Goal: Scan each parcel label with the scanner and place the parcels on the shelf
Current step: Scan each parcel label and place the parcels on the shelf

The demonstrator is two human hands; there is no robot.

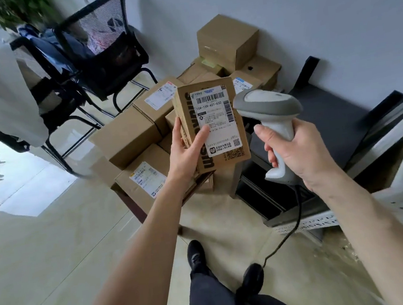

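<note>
Floor (45, 253): pale glossy tiles reflecting a window; the person's dark trousers and black shoes show at the lower edge.
Shelf (335, 124): dark boards in a pale metal frame, low at the right, against the white wall.
Chairs (102, 51): two black mesh chairs at upper left, one holding blue clothing; a white cloth hangs beside them.
Parcel pile (130, 134): brown cardboard boxes heaped on the floor between the chairs and the shelf, several bearing white labels; taller boxes are stacked against the wall behind.
Held parcel (214, 126): a narrow brown carton raised above the pile, held upright and slightly tilted, its broad face turned to the camera.
Left hand (186, 153): grips the held parcel from its left side, thumb lying across the front face and touching the label's edge, fingers wrapped behind.
Right hand (299, 152): closed round the handle of the scanner, forefinger at the front of the grip.
Scanner (269, 111): grey and white pistol type, head just right of the held parcel, apart from it; a black cable trails to the floor.
Label (217, 119): white, with barcodes, QR code and the printed code 159-159-A01-630.
</note>
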